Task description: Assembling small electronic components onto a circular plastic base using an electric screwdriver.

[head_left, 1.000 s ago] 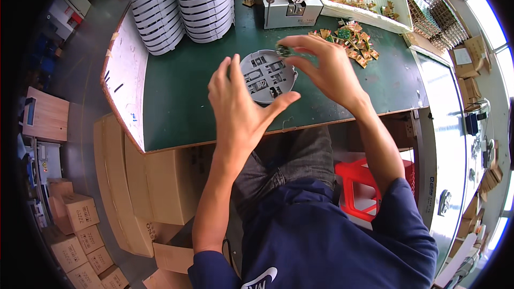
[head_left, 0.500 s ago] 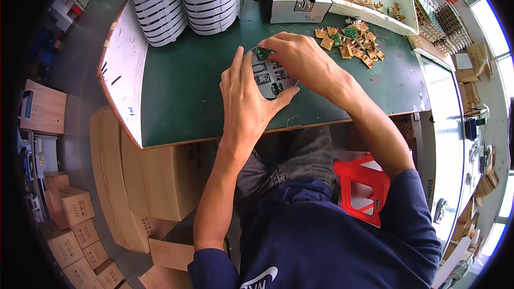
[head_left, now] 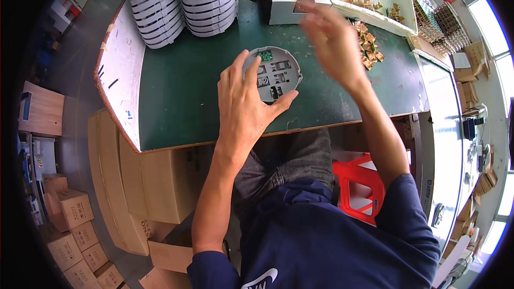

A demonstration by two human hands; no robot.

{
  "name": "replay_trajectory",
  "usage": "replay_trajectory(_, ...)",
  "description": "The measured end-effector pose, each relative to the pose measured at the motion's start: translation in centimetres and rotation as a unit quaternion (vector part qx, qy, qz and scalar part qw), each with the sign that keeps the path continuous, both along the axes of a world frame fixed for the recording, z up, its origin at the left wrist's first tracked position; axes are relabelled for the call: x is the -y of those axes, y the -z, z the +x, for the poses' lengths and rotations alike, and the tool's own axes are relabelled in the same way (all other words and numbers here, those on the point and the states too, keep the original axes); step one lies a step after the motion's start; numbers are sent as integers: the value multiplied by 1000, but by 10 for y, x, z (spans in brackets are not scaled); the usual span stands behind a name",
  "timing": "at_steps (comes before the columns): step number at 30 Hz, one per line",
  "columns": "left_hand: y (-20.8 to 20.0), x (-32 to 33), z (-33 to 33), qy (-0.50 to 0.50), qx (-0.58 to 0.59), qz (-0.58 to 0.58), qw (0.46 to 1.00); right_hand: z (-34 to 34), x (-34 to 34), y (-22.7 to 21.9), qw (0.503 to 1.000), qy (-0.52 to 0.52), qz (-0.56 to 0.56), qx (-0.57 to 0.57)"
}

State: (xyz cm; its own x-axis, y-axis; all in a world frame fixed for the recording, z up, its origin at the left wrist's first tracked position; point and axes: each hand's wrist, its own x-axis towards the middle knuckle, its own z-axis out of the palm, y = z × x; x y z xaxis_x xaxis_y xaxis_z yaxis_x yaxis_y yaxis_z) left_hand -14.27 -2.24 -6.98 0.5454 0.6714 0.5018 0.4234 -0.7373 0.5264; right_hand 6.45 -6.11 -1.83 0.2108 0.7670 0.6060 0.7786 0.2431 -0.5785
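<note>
Spreading wide, the left hand (head_left: pixel 242 93) clasps the round grey case (head_left: pixel 271 73) on the table (head_left: pixel 179 91); up and right of that case, the blurred right hand (head_left: pixel 336 45), hold impossible to tell, hovers nearer the copper-coloured pieces (head_left: pixel 370 49) farther right.

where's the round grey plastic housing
The round grey plastic housing is upper centre in the head view, over the dark green tabletop, cupped by the left hand, left of the right hand.

a navy shirt (head_left: pixel 332 230) is worn | short sleeves (head_left: pixel 404 203) are seen in the same navy | a curved white print (head_left: pixel 267 274) is set on the front | faded dark-grey trousers (head_left: pixel 308 152) are worn below
</note>
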Motion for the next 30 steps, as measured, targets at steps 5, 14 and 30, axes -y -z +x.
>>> replay_trajectory(5, -1, -3, -1, 7, -12, 9, 1000, 5, -60, -103, 956, -63, 176, -226)
replay_trajectory(14, 1, -4, -2, 36, -3, -34, 999, 14, -74, -123, 901, -250, 167, -314)
replay_trajectory(30, 1, -3, -2, 27, -10, -38, 999, 21, -71, -104, 945, -112, 138, -275)
